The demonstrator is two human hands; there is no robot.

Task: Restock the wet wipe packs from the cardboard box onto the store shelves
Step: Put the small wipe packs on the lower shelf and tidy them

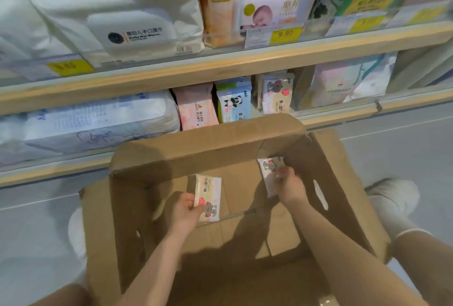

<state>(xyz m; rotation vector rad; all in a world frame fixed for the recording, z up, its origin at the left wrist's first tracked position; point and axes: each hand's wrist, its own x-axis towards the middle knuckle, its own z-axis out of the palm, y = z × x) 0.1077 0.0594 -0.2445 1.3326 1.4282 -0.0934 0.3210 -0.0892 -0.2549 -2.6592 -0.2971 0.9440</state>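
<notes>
**Two packs in hand, box walls in the way**

Both arms reach down into the cardboard box. Left hand pinches a wipe pack mid-floor; right hand grips another pack by the far right corner. Thin pinches could slip, or packs snag the flaps coming out.

Brown cardboard box — white wipe packs with pink-grey bear print.

Your left hand grips one wet wipe pack inside the cardboard box; your right hand pinches another pack.
</notes>
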